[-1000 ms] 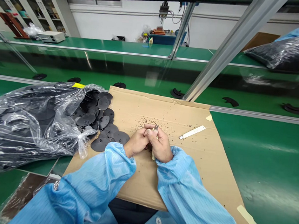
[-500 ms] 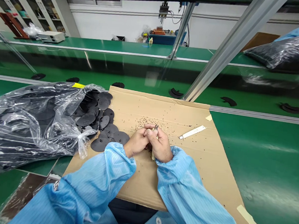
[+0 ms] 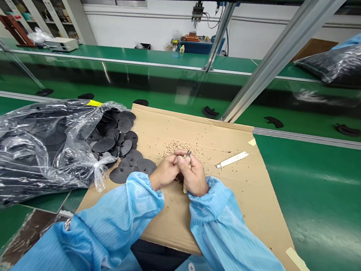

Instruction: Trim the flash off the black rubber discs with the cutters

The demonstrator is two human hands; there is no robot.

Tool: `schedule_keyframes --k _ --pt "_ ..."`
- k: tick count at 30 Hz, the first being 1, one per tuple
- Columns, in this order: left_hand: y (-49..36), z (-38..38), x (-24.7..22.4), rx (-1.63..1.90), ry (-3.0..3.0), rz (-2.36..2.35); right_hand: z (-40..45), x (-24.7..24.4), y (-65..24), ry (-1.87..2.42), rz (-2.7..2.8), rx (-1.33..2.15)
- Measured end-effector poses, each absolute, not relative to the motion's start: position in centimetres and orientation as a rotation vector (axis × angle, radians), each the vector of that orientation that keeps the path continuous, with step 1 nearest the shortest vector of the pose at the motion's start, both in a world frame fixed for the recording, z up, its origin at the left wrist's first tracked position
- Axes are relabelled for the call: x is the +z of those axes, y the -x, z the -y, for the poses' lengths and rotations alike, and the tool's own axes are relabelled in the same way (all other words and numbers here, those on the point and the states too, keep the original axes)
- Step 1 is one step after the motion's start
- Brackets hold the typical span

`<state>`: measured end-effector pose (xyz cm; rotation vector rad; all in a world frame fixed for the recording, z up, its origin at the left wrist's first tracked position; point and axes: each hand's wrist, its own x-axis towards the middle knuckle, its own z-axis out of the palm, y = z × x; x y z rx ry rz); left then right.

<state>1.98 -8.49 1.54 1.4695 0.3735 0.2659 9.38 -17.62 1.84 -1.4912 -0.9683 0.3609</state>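
My right hand [image 3: 194, 177] is closed around a pair of small cutting pliers [image 3: 188, 153] with pale handles. Their dark jaws poke up past the thumb, and one handle end shows below the palm. Against it, my left hand [image 3: 166, 171] has its fingers curled together at the pliers; whatever they pinch is hidden. Both hands are over a cardboard sheet [image 3: 224, 212], with small black bits [image 3: 176, 145] scattered just beyond the fingers. Left of my left hand lie several flat black discs [image 3: 121, 174], some with small raised bits on top.
A clear plastic bag [image 3: 38, 151] full of black discs lies at the left, spilling onto the cardboard. A white-handled knife [image 3: 232, 160] rests to the right. Behind runs a green conveyor belt [image 3: 171, 98] with curved black parts [image 3: 210, 112]. A metal post [image 3: 270, 63] slants up at the right.
The black parts on the conveyor belt have shifted slightly to the left. My hands and the pliers have stayed in nearly the same place.
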Motion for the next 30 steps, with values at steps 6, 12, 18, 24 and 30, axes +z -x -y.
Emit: schedule_keyframes --k 6,12,18,24,30 --pt "-2.0 8.5 1.7 0.276 -1.462 -0.372 17.6 1.9 -9.4 1.492 0.971 0.359" --pt "-2.0 8.8 2.1 0.307 -1.326 -0.398 17.7 1.9 -9.3 1.434 0.904 0.504" --pt "-2.2 8.8 1.6 0.503 -1.045 -0.395 17.7 2.3 -9.5 1.270 1.003 0.607" --pt "-2.4 8.4 1.6 0.559 -0.888 -0.352 17.4 3.4 -8.7 1.381 1.052 0.541" --pt "-2.3 8.3 0.7 0.602 -1.044 -0.396 14.2 4.8 -14.8 1.681 0.761 0.350"
